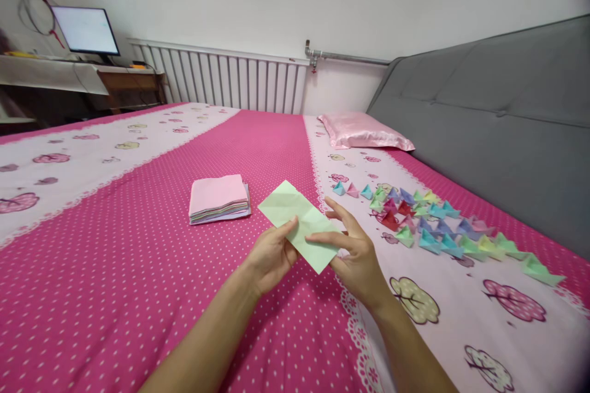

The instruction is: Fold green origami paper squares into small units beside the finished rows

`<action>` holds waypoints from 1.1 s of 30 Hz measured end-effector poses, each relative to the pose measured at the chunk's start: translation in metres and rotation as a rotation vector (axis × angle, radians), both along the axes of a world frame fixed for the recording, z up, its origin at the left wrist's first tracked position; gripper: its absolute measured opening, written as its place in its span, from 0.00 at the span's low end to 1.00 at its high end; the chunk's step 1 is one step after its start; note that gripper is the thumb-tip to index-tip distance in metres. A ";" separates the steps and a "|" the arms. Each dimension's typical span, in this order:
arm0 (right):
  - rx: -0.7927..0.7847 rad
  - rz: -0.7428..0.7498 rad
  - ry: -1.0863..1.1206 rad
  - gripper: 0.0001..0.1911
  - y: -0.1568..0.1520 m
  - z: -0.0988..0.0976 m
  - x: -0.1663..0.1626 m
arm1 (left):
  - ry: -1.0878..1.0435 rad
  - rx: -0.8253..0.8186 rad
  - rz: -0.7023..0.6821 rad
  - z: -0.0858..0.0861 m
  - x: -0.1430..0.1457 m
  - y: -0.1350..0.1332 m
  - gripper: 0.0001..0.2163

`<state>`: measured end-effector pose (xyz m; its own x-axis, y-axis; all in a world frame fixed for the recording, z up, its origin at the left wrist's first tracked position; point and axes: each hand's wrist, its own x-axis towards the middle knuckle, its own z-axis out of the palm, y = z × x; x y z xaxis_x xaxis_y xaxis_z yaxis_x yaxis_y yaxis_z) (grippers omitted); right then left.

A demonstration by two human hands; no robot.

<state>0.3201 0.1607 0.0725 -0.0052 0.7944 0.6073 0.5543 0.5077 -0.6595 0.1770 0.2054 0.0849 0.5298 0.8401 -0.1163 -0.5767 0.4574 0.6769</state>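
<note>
A light green sheet of folded paper point(299, 218), roughly a rectangle with crease lines, is held up slantwise over the bed. My left hand point(271, 256) pinches its lower left edge, thumb on top and fingers underneath. At the right end, my right hand point(357, 250) grips the paper between the index finger on its face and the thumb, which is mostly hidden behind it; the other fingers are spread. To the left lies a stack of square paper point(219, 196), pink on top with several colours below.
Several rows of small folded paper boats point(428, 242) stand on the bedspread point(152, 270) at the right. Behind them are a pink pillow point(364, 130) and a grey headboard point(498, 92). A radiator point(221, 77) and a desk with a monitor point(86, 31) are farther back.
</note>
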 end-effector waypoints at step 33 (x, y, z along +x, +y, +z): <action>-0.203 -0.263 0.469 0.18 0.000 -0.001 -0.010 | 0.162 0.272 -0.128 -0.007 -0.001 -0.003 0.12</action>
<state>0.3104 0.1610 0.0710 0.4416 0.8334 0.3323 0.2692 0.2302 -0.9352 0.1755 0.2028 0.0774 0.6258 0.7799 0.0114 -0.4010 0.3092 0.8623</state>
